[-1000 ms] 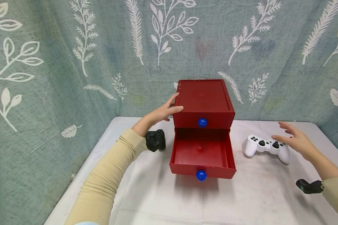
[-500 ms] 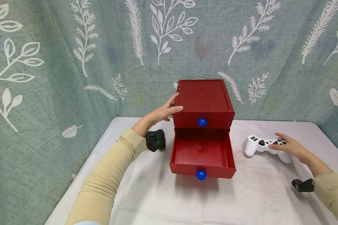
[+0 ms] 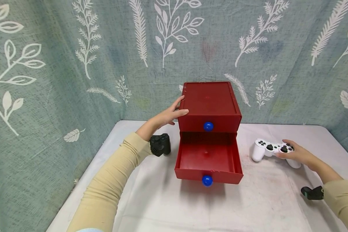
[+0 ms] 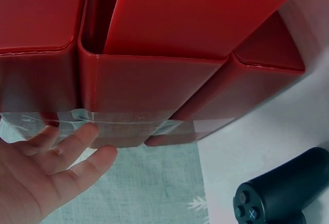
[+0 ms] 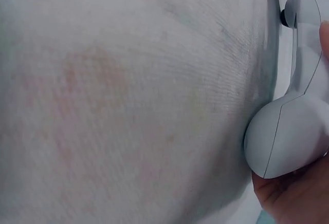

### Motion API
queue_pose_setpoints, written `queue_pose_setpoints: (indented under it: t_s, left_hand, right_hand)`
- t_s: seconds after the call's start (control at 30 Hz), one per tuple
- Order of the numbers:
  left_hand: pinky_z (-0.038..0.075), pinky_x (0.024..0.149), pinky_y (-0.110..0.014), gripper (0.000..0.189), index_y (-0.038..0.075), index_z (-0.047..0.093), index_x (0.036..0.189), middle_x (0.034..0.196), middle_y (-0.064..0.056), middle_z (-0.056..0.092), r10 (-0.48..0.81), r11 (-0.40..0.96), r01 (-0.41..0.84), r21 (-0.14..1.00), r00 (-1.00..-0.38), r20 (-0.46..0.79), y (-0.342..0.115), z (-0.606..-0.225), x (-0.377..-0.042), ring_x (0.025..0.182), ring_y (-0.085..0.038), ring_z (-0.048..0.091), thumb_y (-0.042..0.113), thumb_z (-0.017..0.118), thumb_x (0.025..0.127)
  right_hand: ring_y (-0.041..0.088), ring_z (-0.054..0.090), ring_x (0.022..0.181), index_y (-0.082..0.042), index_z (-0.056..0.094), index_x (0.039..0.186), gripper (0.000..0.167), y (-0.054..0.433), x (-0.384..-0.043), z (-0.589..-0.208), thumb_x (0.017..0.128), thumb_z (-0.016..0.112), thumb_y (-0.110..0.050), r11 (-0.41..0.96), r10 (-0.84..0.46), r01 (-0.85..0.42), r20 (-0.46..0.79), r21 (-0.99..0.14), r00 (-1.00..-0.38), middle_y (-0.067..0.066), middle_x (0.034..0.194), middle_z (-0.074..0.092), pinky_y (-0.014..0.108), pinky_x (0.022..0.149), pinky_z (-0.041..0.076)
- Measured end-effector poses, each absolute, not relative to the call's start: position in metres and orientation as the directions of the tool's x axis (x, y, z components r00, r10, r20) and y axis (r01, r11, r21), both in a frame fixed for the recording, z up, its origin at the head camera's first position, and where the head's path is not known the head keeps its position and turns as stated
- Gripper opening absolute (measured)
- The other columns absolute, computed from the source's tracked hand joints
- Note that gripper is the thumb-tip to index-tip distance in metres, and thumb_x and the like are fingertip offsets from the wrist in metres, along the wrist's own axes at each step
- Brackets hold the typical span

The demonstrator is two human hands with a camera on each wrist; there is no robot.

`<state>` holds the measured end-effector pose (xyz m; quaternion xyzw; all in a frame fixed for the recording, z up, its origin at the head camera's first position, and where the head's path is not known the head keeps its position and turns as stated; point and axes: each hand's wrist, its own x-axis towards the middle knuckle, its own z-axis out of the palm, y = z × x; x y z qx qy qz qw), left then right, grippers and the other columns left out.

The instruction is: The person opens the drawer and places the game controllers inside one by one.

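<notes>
In the head view, a red two-drawer cabinet [image 3: 207, 98] stands mid-table, its lower drawer [image 3: 206, 159] pulled out with nothing inside. The upper drawer is closed; each front carries a blue round knob [image 3: 208, 126]. My left hand [image 3: 168, 116] rests against the cabinet's upper left side, fingers extended, thumb at the top edge. At the right, my right hand [image 3: 301, 154] grips the right part of a white game controller [image 3: 260, 150], thumb on the near side and fingers on the far side. The right wrist view shows the controller's rounded handle [image 5: 288, 136] beside the palm.
A black game controller [image 3: 160, 145] lies left of the cabinet, partly behind my left forearm; the left wrist view shows its handle [image 4: 280, 183]. A patterned green curtain [image 3: 150, 64] hangs behind the white-covered table [image 3: 150, 196]. A black device [image 3: 312, 193] sits at my right wrist.
My right hand has come down and left from above the white controller and closed on its right part. My left hand and the cabinet have stayed put.
</notes>
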<state>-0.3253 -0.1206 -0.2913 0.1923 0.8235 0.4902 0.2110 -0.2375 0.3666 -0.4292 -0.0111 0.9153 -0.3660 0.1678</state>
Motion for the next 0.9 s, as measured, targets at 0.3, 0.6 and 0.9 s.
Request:
queue_pose_setpoints:
  t_s: [0.3, 0.6, 0.9]
  left_hand:
    - [0.033, 0.094, -0.057, 0.073, 0.047, 0.000, 0.143, 0.152, -0.001, 0.012, 0.524, 0.443, 0.107, 0.890, -0.836, -0.161, -0.121, -0.292, -0.324, 0.132, -0.029, 0.032, 0.047, 0.049, 0.088]
    - [0.034, 0.093, -0.057, 0.073, 0.046, -0.001, 0.143, 0.152, -0.002, 0.013, 0.528, 0.439, 0.107, 0.892, -0.834, -0.160, -0.121, -0.293, -0.324, 0.129, -0.032, 0.035, 0.046, 0.048, 0.089]
    - [0.034, 0.093, -0.056, 0.076, 0.046, -0.001, 0.144, 0.152, -0.004, 0.013, 0.534, 0.440, 0.119, 0.890, -0.832, -0.152, -0.121, -0.291, -0.324, 0.131, -0.030, 0.032, 0.052, 0.049, 0.087]
  right_hand:
    - [0.057, 0.022, 0.119, 0.008, 0.009, 0.142, 0.090, 0.363, -0.234, -0.433, 0.086, 0.057, -0.044, 0.755, -0.103, 0.085, -0.246, -0.650, -0.964, 0.043, 0.135, 0.015, 0.064, 0.086, 0.029]
    - [0.054, 0.033, 0.112, 0.010, 0.012, 0.140, 0.089, 0.356, -0.229, -0.429, 0.087, 0.053, -0.048, 0.785, -0.042, 0.073, -0.170, -0.615, -0.985, 0.042, 0.131, 0.024, 0.059, 0.080, 0.037]
    - [0.056, 0.027, 0.117, 0.010, 0.010, 0.141, 0.089, 0.349, -0.222, -0.410, 0.087, 0.055, -0.045, 0.762, 0.005, 0.048, -0.068, -0.646, -0.998, 0.042, 0.134, 0.021, 0.062, 0.083, 0.032]
